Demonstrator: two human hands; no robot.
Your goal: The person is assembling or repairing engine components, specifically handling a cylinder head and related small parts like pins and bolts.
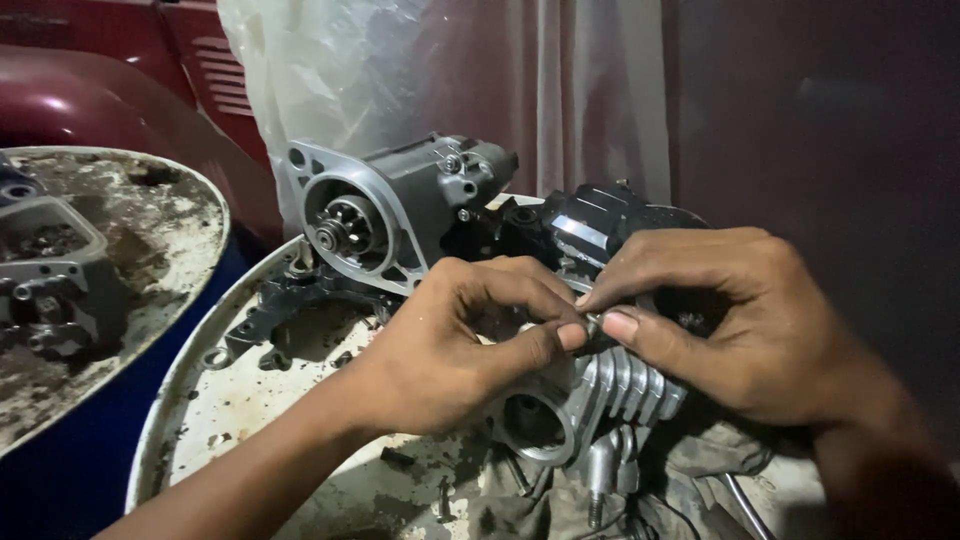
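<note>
Both hands meet over the work: the left hand (pixel 450 340) and the right hand (pixel 720 320) pinch 1 small dark metal part (pixel 592 322) between thumb and fingertips, fingers closed on it, held right above the finned silver metal cylinder (pixel 600 395) just below them, likely for a close look. Behind the fingers stands a grey cast motor housing with a toothed gear (pixel 390 215). All sits on a grimy white round drum top (pixel 230 400), serving as table; a 2nd rusty drum top (pixel 150 230) lies well left, carrying dark metal castings (pixel 45 285).

Small part pinched between both hands' fingers (pixel 572 335) is too hidden to identify
</note>
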